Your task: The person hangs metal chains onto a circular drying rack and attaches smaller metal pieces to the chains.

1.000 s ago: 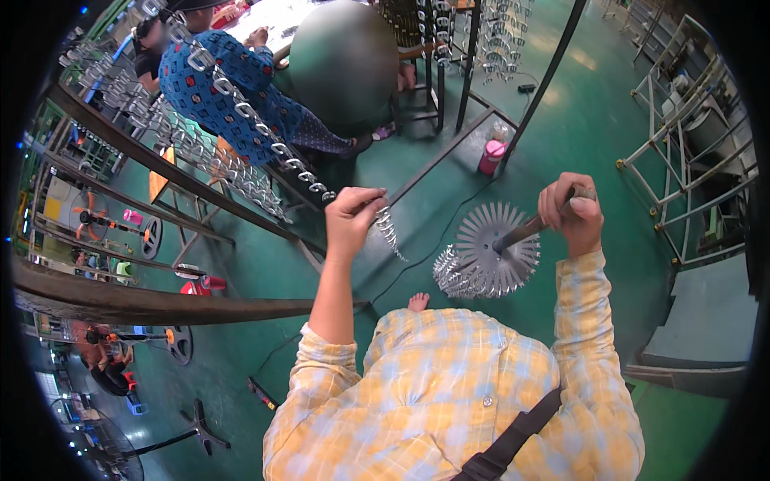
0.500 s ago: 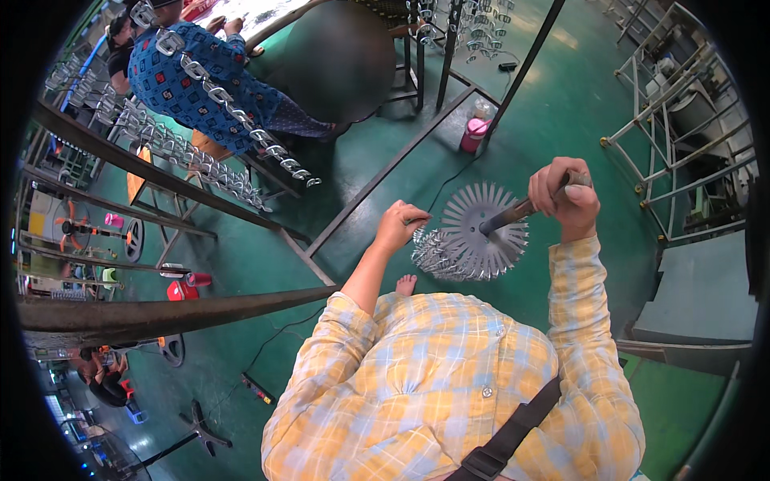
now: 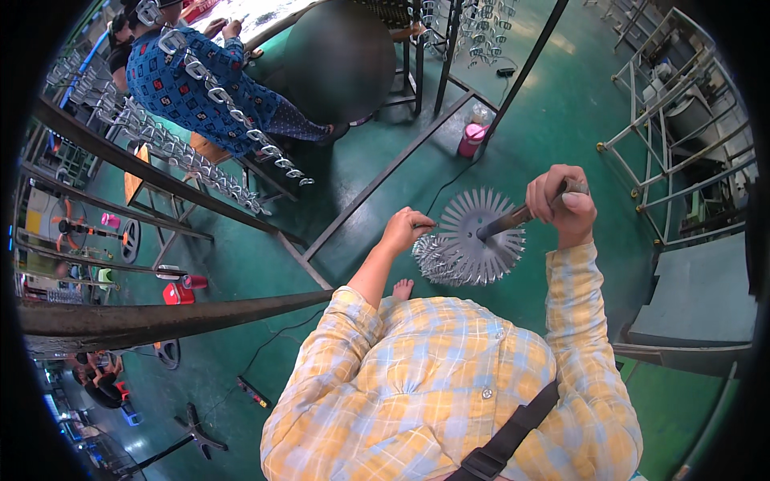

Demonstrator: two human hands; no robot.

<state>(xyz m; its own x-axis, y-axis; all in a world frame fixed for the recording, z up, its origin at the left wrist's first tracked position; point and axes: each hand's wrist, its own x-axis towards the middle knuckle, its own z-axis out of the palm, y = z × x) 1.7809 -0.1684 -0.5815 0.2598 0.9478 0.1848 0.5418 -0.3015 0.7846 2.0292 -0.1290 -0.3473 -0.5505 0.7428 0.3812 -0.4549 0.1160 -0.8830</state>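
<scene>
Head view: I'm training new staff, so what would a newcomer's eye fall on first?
The slotted metal disc, right of the middle, stands out, its rod in the right hand. The left hand is beside the bunched silvery pieces at the disc's left edge. Upper left, a string of metal links hangs before a blue patterned shirt.

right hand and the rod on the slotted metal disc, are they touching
Touching. The head view shows the right hand with its fingers wrapped around the upper end of the rod, above the slotted metal disc.
</scene>
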